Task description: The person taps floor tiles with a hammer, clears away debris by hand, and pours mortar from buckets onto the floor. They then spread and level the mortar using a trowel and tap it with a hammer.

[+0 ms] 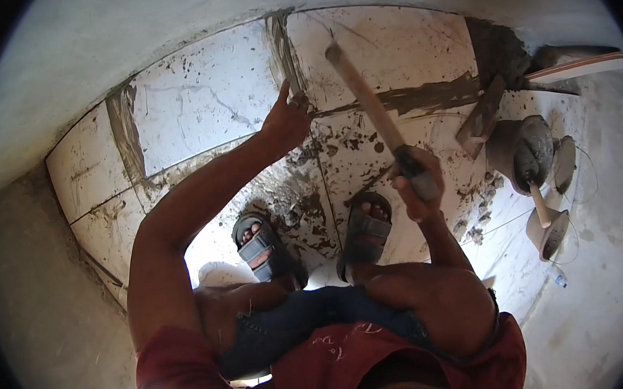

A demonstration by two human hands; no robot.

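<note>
My right hand [420,185] is closed around the dark end of a hammer [368,99], seemingly its head. The hammer's long wooden handle points forward over a white tile [388,54]. My left hand [287,125] is at the seam between tiles, beside a grey mortar-smeared joint [284,52]. One of its digits stretches forward and the other fingers are curled. Whatever they may hold is too small to make out. Another marbled tile [192,101] lies left of that joint, flecked with mortar.
At right stands a bucket [503,144] of mortar with a wooden-handled trowel [541,208] in it. A cut container [550,233] sits nearer. A flat wooden tool [482,116] and a striped straightedge [574,68] lie by the wall. My sandalled feet [260,247] rest on mortar-spattered tiles.
</note>
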